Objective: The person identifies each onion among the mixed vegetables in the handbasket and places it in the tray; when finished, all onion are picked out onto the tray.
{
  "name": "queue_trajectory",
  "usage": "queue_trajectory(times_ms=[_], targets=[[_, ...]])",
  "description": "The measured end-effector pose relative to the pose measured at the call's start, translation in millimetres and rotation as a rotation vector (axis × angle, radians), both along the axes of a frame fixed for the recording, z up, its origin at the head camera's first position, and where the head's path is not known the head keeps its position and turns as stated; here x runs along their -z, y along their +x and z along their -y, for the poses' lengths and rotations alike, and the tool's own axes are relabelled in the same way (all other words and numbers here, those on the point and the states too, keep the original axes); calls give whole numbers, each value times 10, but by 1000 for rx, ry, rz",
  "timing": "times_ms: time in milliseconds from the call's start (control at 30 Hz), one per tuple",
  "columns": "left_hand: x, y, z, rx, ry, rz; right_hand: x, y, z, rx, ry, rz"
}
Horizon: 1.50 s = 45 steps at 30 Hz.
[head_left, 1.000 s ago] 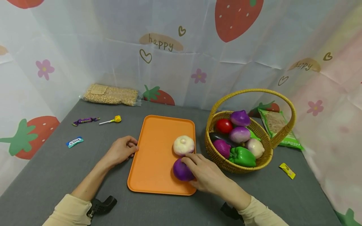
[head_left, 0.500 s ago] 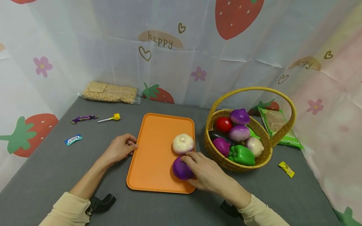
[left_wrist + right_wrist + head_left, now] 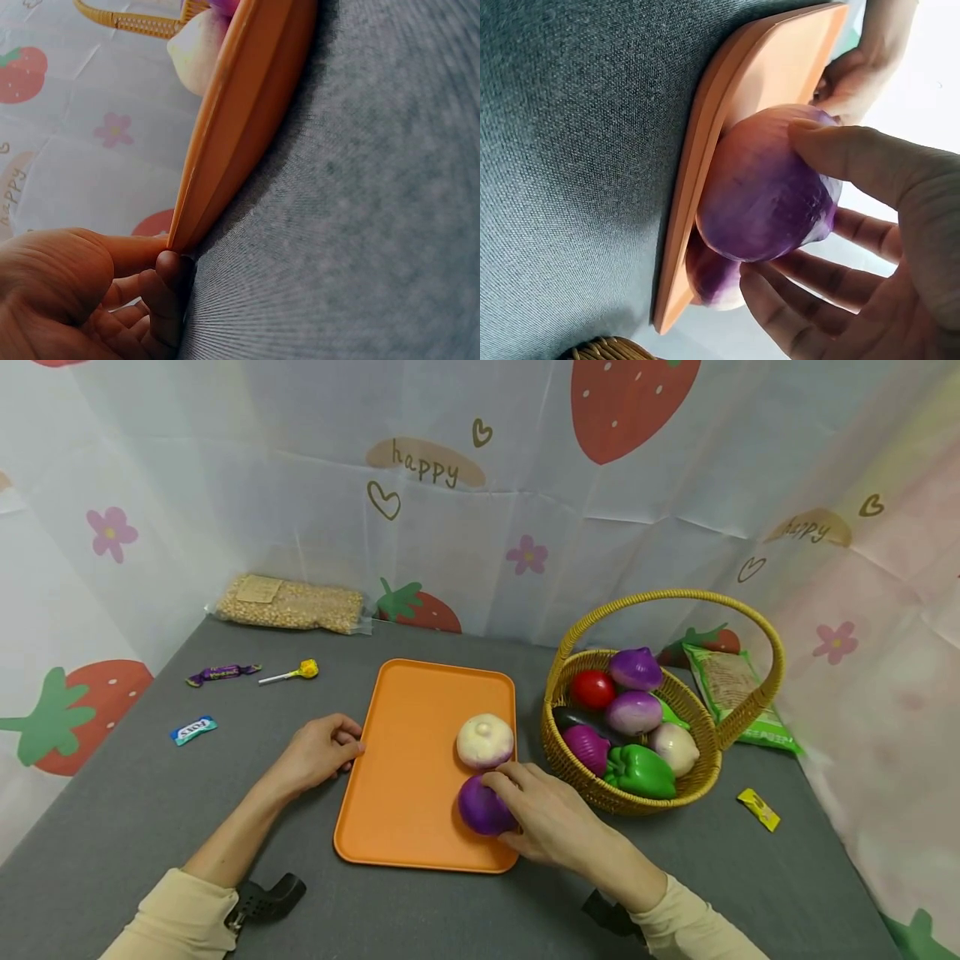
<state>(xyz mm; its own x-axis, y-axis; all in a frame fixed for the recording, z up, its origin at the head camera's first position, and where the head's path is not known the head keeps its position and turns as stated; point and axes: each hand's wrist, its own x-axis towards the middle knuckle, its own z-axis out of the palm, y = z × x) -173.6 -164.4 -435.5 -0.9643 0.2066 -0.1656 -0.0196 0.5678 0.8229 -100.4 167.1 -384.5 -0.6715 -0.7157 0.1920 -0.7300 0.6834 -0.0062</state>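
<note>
On the orange tray (image 3: 420, 760), at about 5 o'clock of its surface near the front right corner: one purple onion (image 3: 480, 810), toy-like, glossy and rounded. Right hand (image 3: 551, 818) cups it, thumb over the top and fingers (image 3: 810, 281) curled round the far side. Judged light and firm, with a smooth skin that may slip; best taken across its widest girth, as held. Just beyond it, at 12 o'clock: one white garlic bulb (image 3: 486, 741), close enough that I cannot tell whether they touch; it crowds any forward move. Left hand (image 3: 318, 756) at the tray's 9 o'clock edge, fingers curled with their tips against the rim. At 3 o'clock of the tray: wicker basket (image 3: 600, 793) holding a red tomato, purple and white bulbs and a green pepper (image 3: 641, 772); its tall handle (image 3: 675, 597) arches overhead. Loose on the grey table (image 3: 150, 827): lollipop (image 3: 292, 673), wrapped sweets, grain packet (image 3: 288, 604), yellow sachet (image 3: 759, 808).
</note>
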Motion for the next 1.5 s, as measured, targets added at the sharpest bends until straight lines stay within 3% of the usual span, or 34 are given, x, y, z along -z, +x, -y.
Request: queue_trajectory(times_ms=[533,800,1300,1500], targets=[[13,-4,-25,-3,3,2,-6,15,-8,22,-6,16],[21,1,-16,-5,-3,4,-5,-16,4,24,-13,-26],[18,-4,-2,-3,-5,-7,34,-203,151,150,11,-166],[9,-8,-2,-6,-7,-4,22,-247,217,185,22,-160]])
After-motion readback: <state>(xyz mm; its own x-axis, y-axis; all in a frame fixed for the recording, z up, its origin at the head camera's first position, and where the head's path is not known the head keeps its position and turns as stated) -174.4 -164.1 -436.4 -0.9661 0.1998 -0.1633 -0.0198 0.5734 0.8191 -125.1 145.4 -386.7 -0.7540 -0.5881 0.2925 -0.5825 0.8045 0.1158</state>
